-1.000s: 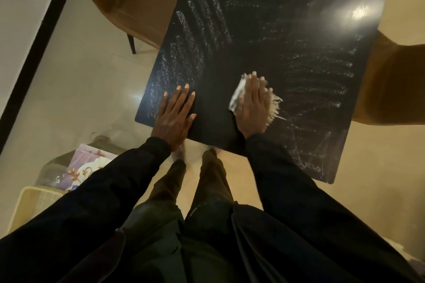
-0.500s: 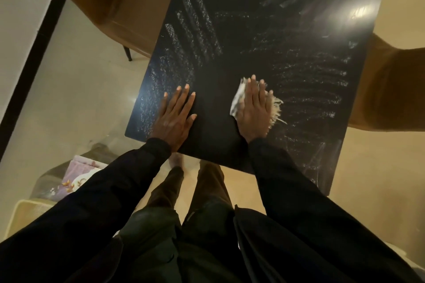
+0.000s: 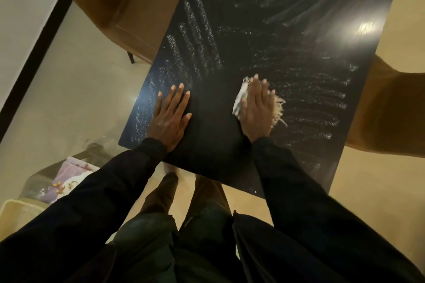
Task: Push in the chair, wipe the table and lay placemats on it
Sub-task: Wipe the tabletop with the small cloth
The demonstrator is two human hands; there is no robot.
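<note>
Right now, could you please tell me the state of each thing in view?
Table, streaked with wipe marks.
Cloth, under the right hand.
Right hand, flat, pressing the cloth.
Left hand, flat on the table, empty.
Left chair, at the table's edge.
Right chair, at the table's edge.

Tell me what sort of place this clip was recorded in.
Probably a home dining area: a glossy black table covered in wipe streaks, a brown upholstered chair at one side, a second brown chair opposite, and a pale floor. The right hand presses a white cloth on the tabletop.
</note>
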